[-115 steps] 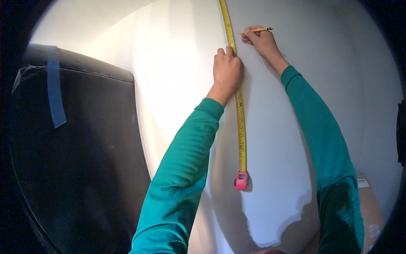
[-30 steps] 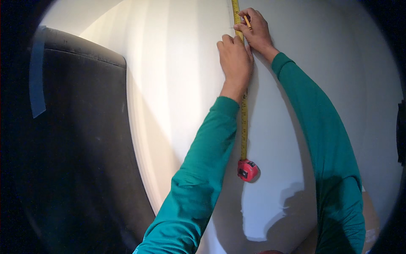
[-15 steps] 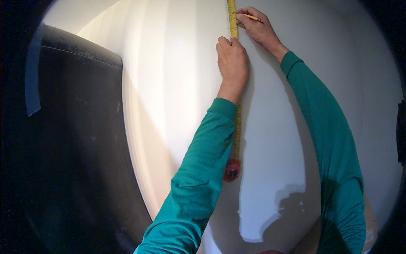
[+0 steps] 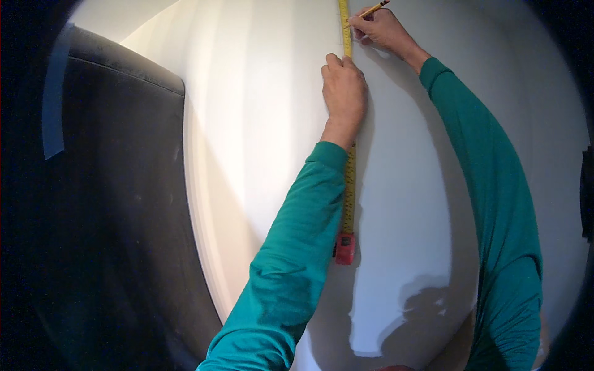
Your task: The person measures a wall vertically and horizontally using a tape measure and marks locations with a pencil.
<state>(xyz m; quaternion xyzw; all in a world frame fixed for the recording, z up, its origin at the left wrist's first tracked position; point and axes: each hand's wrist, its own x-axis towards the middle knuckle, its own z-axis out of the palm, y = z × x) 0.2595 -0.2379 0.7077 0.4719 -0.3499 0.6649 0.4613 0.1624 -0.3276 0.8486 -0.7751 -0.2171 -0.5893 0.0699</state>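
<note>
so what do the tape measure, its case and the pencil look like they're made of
The tape measure blade looks like thin painted metal: flat, yellow, with fine dark marks, though coated fabric can't be excluded. Its red case looks like moulded plastic with a slight sheen. The pencil in the right hand seems yellow-painted wood. The left hand presses the blade flat.

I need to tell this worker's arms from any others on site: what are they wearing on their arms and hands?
Both arms wear long teal-green sleeves with ribbed cuffs ending at the wrists. The left hand and right hand are bare: no gloves, watch or rings visible.
</note>
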